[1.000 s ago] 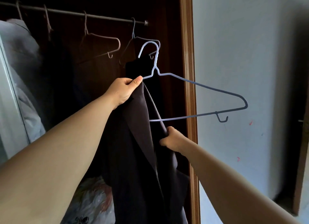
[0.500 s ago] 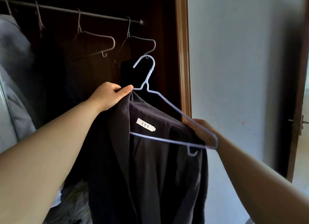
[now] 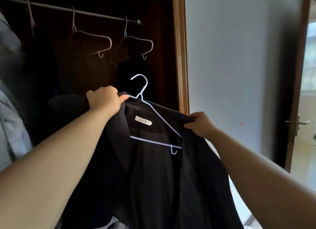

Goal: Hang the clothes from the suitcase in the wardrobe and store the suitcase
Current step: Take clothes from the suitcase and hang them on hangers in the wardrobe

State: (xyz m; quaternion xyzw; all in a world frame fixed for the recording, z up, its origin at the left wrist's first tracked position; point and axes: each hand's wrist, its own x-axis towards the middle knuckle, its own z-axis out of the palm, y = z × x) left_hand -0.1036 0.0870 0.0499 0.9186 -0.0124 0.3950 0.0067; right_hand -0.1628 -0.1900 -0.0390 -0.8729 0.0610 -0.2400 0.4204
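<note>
1. In front of the open wardrobe, the dark jacket point(image 3: 153, 177) sits on a white wire hanger point(image 3: 153, 141), held up below the rail point(image 3: 85, 11).
2. The left hand point(image 3: 104, 99) grips the jacket's collar edge, its thumb on the hanger's arm. The right hand point(image 3: 201, 124) pinches the cloth of the other shoulder.
3. The hanger's hook stands free in dark open space, lower than a pinkish hanger point(image 3: 95, 37) and a pale hanger point(image 3: 138, 40) on the rail.
4. The wardrobe's wooden frame edge point(image 3: 181, 58) rises just behind the right-hand shoulder, with bare wall point(image 3: 239, 66) beyond it.

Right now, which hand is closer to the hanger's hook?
Left. The left hand grips the jacket just beside the hanger's hook; the right hand holds the far shoulder, lower and farther right.
</note>
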